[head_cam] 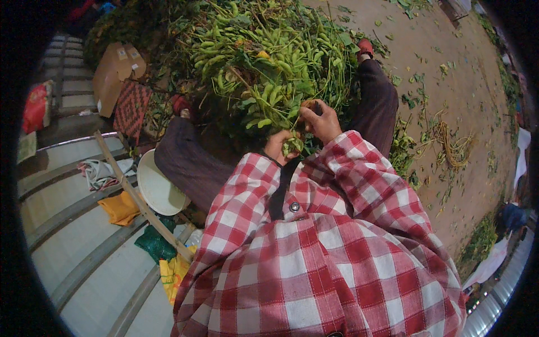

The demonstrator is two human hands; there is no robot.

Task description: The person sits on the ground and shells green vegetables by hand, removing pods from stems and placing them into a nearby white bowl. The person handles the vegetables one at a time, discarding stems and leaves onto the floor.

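A large heap of uprooted bean plants [278, 50] with plump green pods, probably soybean, lies between my knees. My left hand [278, 145] is closed around the lower end of a bean stalk, with a pale green leaf or pod cluster [293, 145] showing at its fingers. Just above and to the right, my right hand [322, 120] has thumb and fingers pinched together at the same stalk's pods and stems. What exactly lies between those fingertips is partly hidden. Green pods [269, 97] on the stalk spread up and left from my hands.
A white bucket [158, 185] stands beside my left leg, near a wooden pole [139, 202]. Beyond are a cardboard box [118, 76], a red-and-black woven mat [132, 107] and a yellow cloth [120, 208]. Loose stems [450, 145] and leaves litter the concrete floor [467, 105] at right.
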